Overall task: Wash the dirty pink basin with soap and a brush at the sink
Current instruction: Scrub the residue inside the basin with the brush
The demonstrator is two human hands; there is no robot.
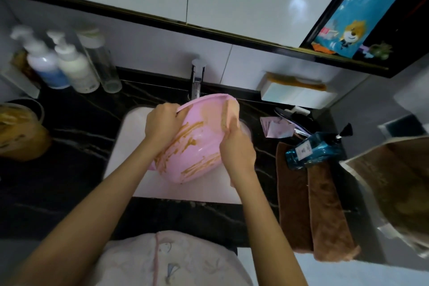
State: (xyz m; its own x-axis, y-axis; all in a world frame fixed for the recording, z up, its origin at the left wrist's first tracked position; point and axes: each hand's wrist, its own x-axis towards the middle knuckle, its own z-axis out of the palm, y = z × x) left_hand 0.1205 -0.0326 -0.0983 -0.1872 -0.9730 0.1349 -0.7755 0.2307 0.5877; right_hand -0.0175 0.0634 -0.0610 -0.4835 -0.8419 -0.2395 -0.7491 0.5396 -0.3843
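Three pump bottles [62, 65] stand at far left on the dark marble surface [69, 137]. Over the white sink [130, 146], below the faucet [196, 81], we tilt the pink basin [197, 144], streaked with brown grime. Our left hand [162, 123] has its grip clamped on the rim; our right hand [236, 148] clamps the opposite edge. A blue soap bottle [315, 151] lies on brown towels [311, 204] at right.
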